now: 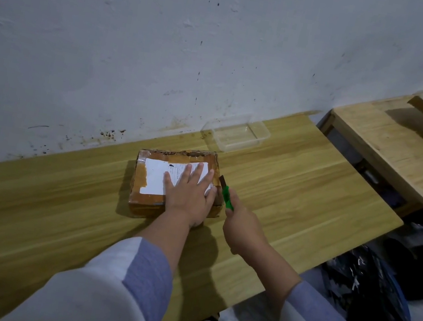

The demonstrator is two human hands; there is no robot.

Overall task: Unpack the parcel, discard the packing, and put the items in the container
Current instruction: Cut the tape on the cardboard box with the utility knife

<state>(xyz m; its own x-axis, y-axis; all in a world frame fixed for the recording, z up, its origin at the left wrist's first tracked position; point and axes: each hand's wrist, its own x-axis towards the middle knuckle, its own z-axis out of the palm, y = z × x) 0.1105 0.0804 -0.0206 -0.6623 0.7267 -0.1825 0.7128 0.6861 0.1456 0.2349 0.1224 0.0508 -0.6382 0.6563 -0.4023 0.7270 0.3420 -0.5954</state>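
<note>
Head view: a left hand [188, 193] presses flat, fingers straight, on a taped cardboard parcel [175, 183] at mid-table, while the right hand [242, 226] grips a green utility knife [227, 195] at the parcel's right edge — a slip could nick the nearby fingers. Behind, the clear container [237, 135] appears empty.

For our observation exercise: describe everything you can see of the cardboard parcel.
The cardboard parcel is a flat brown box, still closed and sealed with brown tape, lying on the wooden table. A white label covers much of its top. The left hand presses flat on it; the green cutter in the right hand meets its right edge.
</note>
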